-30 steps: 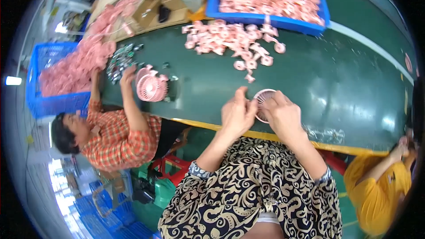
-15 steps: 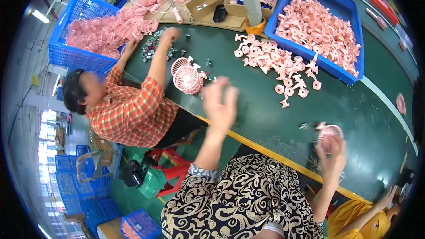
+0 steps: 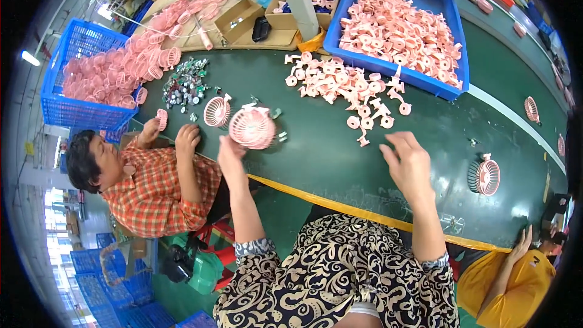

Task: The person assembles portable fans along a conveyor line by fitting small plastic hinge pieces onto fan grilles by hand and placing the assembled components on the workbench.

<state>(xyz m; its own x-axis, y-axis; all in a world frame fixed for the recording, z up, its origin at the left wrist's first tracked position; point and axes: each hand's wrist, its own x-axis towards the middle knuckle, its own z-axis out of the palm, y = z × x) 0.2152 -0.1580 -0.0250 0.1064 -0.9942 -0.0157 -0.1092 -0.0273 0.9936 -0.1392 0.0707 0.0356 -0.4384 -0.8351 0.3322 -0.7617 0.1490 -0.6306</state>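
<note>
My left hand [image 3: 231,161] is at the lower left edge of a round pink fan cage [image 3: 252,126], its fingers closed on the rim. The cage is slightly blurred. Another pink cage [image 3: 217,111] lies just beyond, toward the left. My right hand [image 3: 410,167] hovers over the green table [image 3: 328,167] with thumb and fingers apart, holding nothing. Farther right, a pink fan cage with a small motor part [image 3: 487,176] rests on the table. Between my hands and the far side lies a loose pile of pink plastic brackets [image 3: 346,82].
A blue tray [image 3: 452,91] full of pink parts stands at the far side. Small motors [image 3: 185,82] are heaped at left, near a blue crate [image 3: 85,112] of pink cages. A co-worker in a checked shirt [image 3: 164,191] sits left; another in yellow [image 3: 516,279] sits right.
My right hand has let go of a pink fan cage, now on the table at right, and moved left. My left hand has come down onto the pink cage at left.
</note>
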